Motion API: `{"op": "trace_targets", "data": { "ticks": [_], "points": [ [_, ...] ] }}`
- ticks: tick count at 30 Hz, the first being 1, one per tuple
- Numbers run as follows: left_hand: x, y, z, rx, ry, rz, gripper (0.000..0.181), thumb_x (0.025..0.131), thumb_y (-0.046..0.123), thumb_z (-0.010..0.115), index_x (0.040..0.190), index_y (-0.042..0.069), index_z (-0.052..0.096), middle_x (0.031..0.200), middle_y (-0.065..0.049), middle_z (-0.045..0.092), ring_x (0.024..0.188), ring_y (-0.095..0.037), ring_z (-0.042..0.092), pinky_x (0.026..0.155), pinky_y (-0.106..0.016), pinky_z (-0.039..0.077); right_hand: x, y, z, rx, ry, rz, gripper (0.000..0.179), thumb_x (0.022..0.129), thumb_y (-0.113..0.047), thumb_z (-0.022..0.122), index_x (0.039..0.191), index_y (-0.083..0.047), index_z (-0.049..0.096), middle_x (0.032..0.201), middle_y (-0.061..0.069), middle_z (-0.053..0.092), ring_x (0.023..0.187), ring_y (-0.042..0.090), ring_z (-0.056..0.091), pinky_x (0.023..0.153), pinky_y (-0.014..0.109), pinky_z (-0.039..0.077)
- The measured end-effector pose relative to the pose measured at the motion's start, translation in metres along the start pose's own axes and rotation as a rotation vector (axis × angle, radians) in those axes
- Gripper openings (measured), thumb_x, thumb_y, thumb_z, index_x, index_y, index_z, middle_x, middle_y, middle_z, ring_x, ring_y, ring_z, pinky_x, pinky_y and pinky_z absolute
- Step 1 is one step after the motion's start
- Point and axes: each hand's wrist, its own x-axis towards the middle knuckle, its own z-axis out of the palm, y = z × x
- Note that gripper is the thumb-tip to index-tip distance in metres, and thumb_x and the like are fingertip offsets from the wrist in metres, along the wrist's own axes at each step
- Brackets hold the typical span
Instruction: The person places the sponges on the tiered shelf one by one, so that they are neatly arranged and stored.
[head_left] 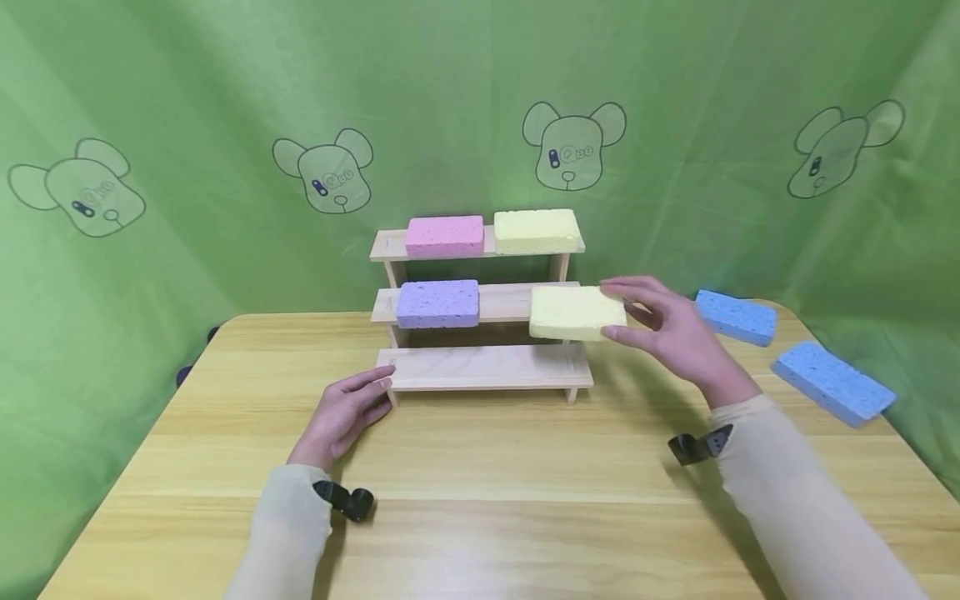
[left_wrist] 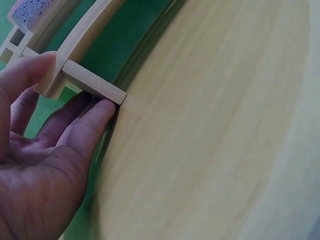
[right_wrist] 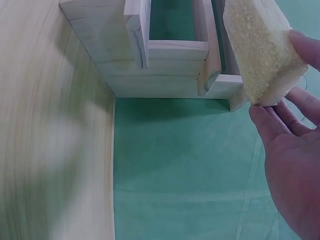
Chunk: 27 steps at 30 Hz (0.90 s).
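Note:
My right hand (head_left: 675,333) pinches a yellow sponge (head_left: 577,312) by its right end, between thumb and fingers. This sponge is in front of the right part of the middle step; in the right wrist view the sponge (right_wrist: 260,50) looks tilted. At the lower left, my left hand (head_left: 348,414) holds the left end of the three-step wooden stand (head_left: 487,368). In the left wrist view its thumb lies against the bottom step and its fingers touch the leg (left_wrist: 95,82). A purple sponge (head_left: 438,303) sits on the middle step's left. A pink sponge (head_left: 446,236) and another yellow sponge (head_left: 536,231) lie on top.
Two blue sponges lie on the right of the wooden table (head_left: 465,517), a farther one (head_left: 735,317) near the back edge and a nearer one (head_left: 832,382) by the right edge. A green curtain (head_left: 450,100) with bear-head drawings hangs behind the table and along its sides.

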Motion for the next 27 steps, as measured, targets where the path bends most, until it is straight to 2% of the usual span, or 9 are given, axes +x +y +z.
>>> {"op": "trace_targets", "data": {
  "ticks": [15,22,27],
  "points": [
    [0.0,-0.001,0.0,0.007,-0.003,0.003,0.038,0.094,0.003,0.064,0.131,-0.003,0.059,0.147,-0.012,0.044,0.122,-0.027,0.054,0.097,-0.037,0.05,0.021,0.004,0.012,0.026,-0.018,0.004,0.055,0.086,-0.019,0.078,0.135,-0.006,0.058,0.139,0.001,0.047,0.132,0.024,0.041,0.112,0.033,0.032],
    [0.001,-0.002,0.0,0.007,-0.004,0.005,0.038,0.095,0.003,0.063,0.132,-0.003,0.058,0.147,-0.013,0.045,0.121,-0.026,0.055,0.097,-0.036,0.05,0.027,0.003,0.017,0.057,-0.027,-0.004,0.055,0.085,-0.018,0.078,0.135,-0.007,0.058,0.138,-0.001,0.048,0.131,0.022,0.043,0.109,0.023,0.034],
    [0.002,-0.002,0.0,0.004,-0.001,0.003,0.038,0.095,0.003,0.064,0.132,-0.003,0.059,0.146,-0.013,0.045,0.12,-0.026,0.055,0.097,-0.036,0.05,0.033,0.004,0.02,0.063,-0.034,0.003,0.055,0.085,-0.017,0.079,0.135,-0.007,0.058,0.138,0.0,0.048,0.13,0.021,0.043,0.111,0.03,0.034]
  ]
}}
